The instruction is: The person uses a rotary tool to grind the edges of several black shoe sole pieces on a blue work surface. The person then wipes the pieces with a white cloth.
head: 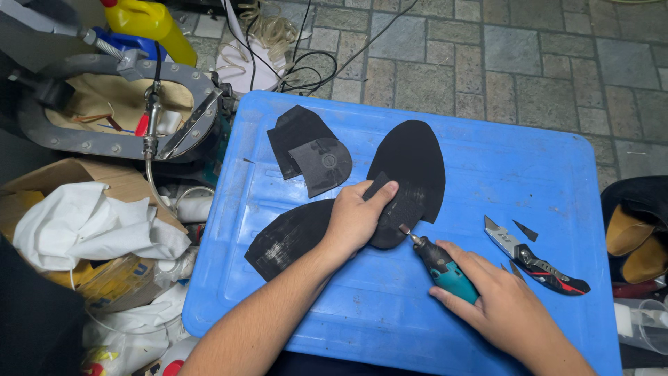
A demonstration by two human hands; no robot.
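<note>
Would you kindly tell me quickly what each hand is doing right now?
Left hand: open, pressing flat black rubber sole piece.
Right hand: closed around teal rotary tool.

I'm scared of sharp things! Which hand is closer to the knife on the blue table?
Right. The right hand holds a teal rotary tool just beside the utility knife, without touching it; the left hand presses a black sole piece, farther away.

Blue lid (487,292): bare stretch from 12 to 2 o'clock and along the 6 o'clock edge, passable. Obstacles: black rubber soles (410,163) at centre and 9 o'clock, heel pieces (309,150) at 11 o'clock, utility knife (536,264) with scraps at 3 o'clock.
</note>
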